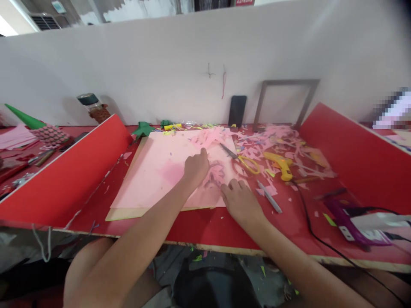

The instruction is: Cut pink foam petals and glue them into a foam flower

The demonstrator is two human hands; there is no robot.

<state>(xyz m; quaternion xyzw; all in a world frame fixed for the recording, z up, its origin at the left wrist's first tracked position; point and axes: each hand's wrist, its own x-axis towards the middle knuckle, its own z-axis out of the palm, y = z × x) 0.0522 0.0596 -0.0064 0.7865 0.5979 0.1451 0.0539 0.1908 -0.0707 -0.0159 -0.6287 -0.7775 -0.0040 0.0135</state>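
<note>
A thin pink paper cut-out (215, 173) with openwork lies on a large pink sheet (144, 171), between my two hands. At its upper left, my left hand (196, 166) rests with its fingers mostly curled and the index finger pointing forward; what is under the fingers is hidden. My right hand (240, 199) is at the lower right of the cut-out, fingers bent, with the thumb at its edge. Just beyond the hands lie scissors (247, 164) with yellow handles. Right of my right hand sits a grey pen-shaped cutter (269, 197). More cut pink paper (212, 136) lies at the sheet's far edge.
Pink scraps (272, 139) cover the table's back right, near a yellow glue gun (281, 164) with a black cord. A purple power strip (356, 224) stands front right. A phone (237, 111) and a grey frame (261, 102) lean on the back wall. Red dividers (80, 158) flank the table.
</note>
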